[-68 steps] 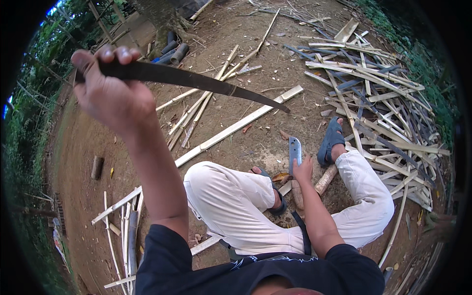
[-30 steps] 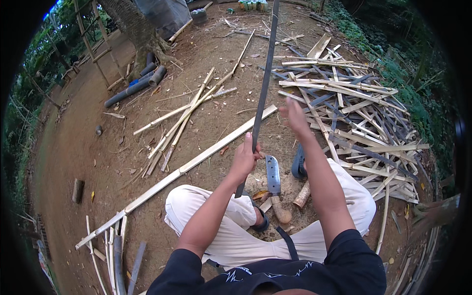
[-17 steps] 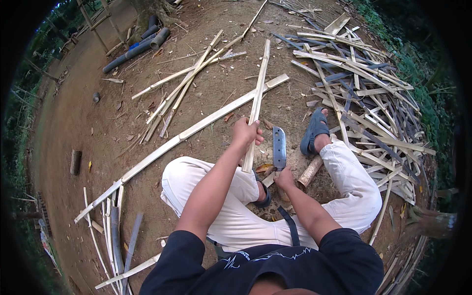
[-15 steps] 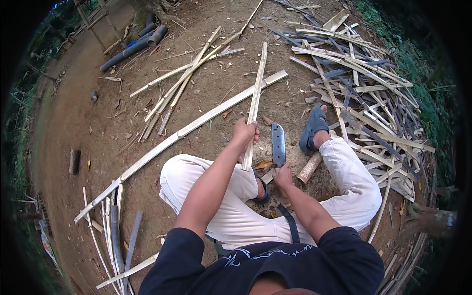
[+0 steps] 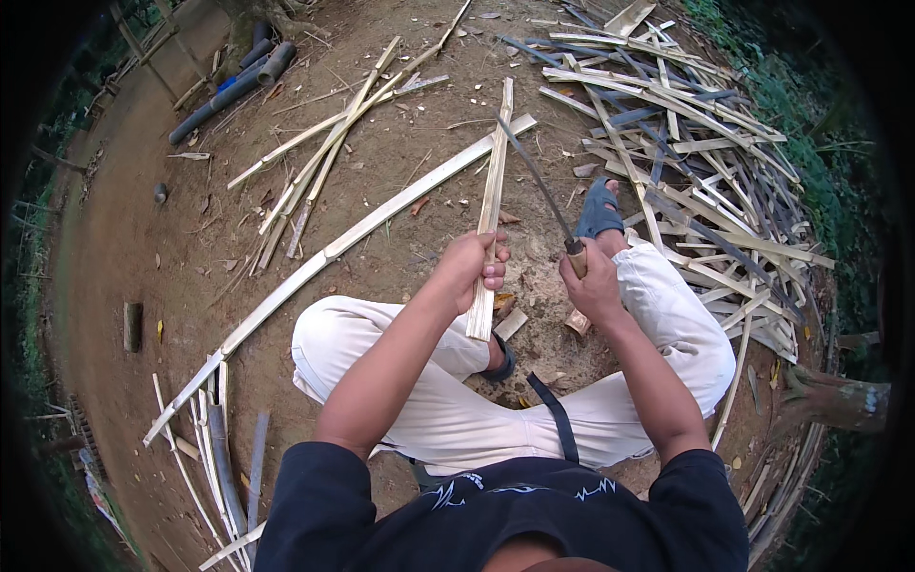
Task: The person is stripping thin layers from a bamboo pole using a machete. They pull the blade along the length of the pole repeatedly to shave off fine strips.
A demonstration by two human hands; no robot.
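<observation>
My left hand (image 5: 469,271) is wrapped round a pale split bamboo strip (image 5: 496,176), which stands lengthwise in front of me, its lower end above my bent knee. In my right hand (image 5: 595,283) is the wooden handle of a machete (image 5: 545,187). Its blade shows nearly edge-on as a thin dark line, slanting up and left so that the tip lies close to the strip's upper part. Whether the tip touches the strip I cannot tell. Behind the held strip, a long bamboo strip (image 5: 381,217) lies diagonally on the ground.
A large heap of bamboo strips (image 5: 701,157) lies to the right. More strips (image 5: 329,153) are crossed at the upper left, and another bundle (image 5: 217,448) lies at the lower left. Dark bamboo poles (image 5: 229,100) rest farther off. A short log piece (image 5: 578,322) sits below my right hand.
My right hand has risen from near the ground with the machete. The blade has turned from flat-on to edge-on and swung toward the strip. My left hand keeps its hold.
</observation>
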